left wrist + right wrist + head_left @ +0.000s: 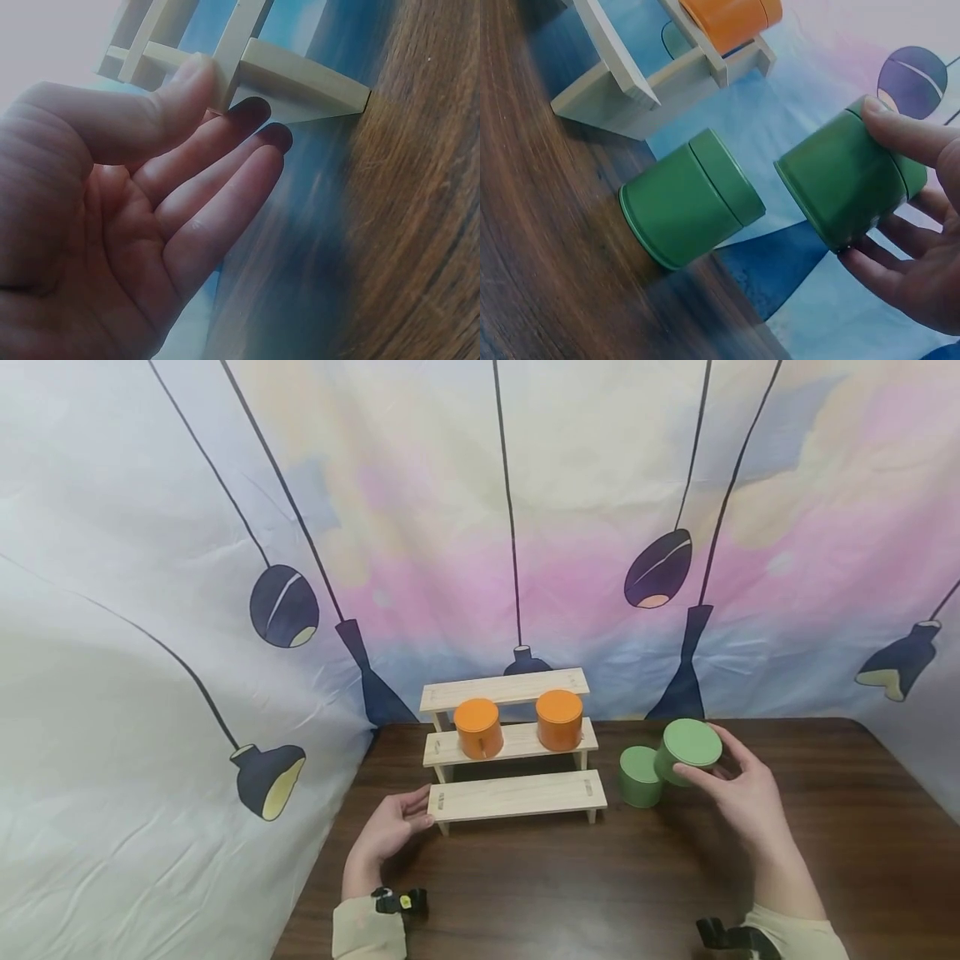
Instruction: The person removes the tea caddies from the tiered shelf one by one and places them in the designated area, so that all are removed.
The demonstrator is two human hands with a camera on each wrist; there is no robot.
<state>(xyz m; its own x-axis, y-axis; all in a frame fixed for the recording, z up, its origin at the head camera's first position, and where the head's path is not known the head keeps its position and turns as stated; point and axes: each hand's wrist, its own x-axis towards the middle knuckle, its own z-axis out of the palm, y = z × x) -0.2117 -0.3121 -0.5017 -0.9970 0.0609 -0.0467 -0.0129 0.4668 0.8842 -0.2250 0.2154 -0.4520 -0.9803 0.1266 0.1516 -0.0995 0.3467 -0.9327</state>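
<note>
A three-tier wooden stand (517,795) stands on the table, and my left hand (392,827) pinches the left end of its lowest step. In the left wrist view the thumb (191,75) lies against the step's end, with fingertips (266,154) at its underside. My right hand (742,789) grips a green round tin (691,745) between thumb and fingers, lifted off the table. Another green tin (694,199) stands upright on the table, just left of the held one. Two orange tins, a left one (478,727) and a right one (559,720), sit on the middle step.
The dark brown wooden table (540,893) reaches back to a hanging cloth (450,527) printed with lamps. This cloth also hangs along the left side. The stand's top step (504,690) is close to the cloth.
</note>
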